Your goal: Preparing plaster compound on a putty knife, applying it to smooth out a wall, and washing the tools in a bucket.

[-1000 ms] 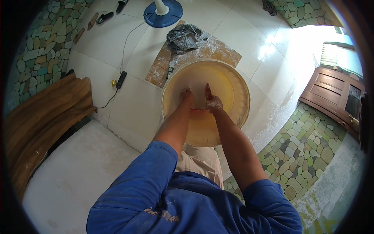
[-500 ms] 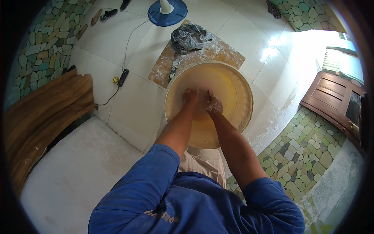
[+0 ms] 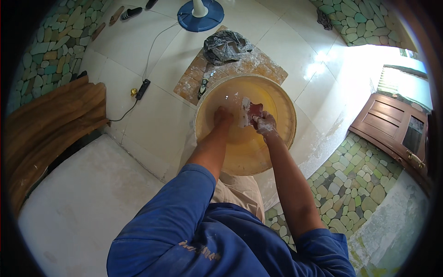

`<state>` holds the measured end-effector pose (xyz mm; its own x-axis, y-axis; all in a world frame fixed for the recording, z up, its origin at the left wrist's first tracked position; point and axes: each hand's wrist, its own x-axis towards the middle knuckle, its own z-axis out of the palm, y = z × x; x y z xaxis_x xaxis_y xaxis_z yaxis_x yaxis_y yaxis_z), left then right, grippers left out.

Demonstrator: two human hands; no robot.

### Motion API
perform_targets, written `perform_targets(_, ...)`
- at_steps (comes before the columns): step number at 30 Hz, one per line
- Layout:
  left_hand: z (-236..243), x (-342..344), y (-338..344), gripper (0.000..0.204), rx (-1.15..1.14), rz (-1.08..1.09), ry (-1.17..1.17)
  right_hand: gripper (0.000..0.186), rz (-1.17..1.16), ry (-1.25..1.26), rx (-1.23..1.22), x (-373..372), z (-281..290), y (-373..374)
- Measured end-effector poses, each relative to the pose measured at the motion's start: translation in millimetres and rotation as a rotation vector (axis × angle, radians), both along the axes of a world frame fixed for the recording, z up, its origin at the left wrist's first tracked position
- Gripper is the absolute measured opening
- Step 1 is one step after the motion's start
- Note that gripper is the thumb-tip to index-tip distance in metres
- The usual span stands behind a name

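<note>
Both my hands are inside a large round yellowish tub [image 3: 292, 115] with cloudy water in it. Over the water my right hand [image 3: 266, 123], smeared with white residue, grips a dark red putty scraper [image 3: 254, 110]. White paste coats the scraper's blade, which points left. My left hand [image 3: 223, 116] is in the left part of the tub, at or under the water. Its fingers are hidden, so I cannot tell whether they hold anything.
Past the tub, a crumpled dark plastic bag [image 3: 225, 47] and a small tool [image 3: 202, 87] lie on a white-stained board [image 3: 270, 64]. A blue round base [image 3: 200, 23] stands farther off. On the left are a power strip [image 3: 143, 89] with its cord and a brown sheet [image 3: 60, 120].
My right hand has risen out of the cloudy water and shifted right, bringing the scraper into sight. My left hand stays low in the tub, its fingers hidden.
</note>
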<state>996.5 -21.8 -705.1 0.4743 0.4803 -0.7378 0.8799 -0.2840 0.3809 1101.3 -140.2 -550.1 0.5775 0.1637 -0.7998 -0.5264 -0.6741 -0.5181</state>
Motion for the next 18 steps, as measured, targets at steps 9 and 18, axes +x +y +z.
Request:
perform_targets(9,74,17,-17,0.041,-0.088,0.055,-0.111,0.01,-0.117,-0.022,0.118,-7,68,-22)
perform_targets(18,153,4,-26,0.044,0.016,0.17,-0.089,0.01,-0.13,-0.145,0.259,-4,146,-47)
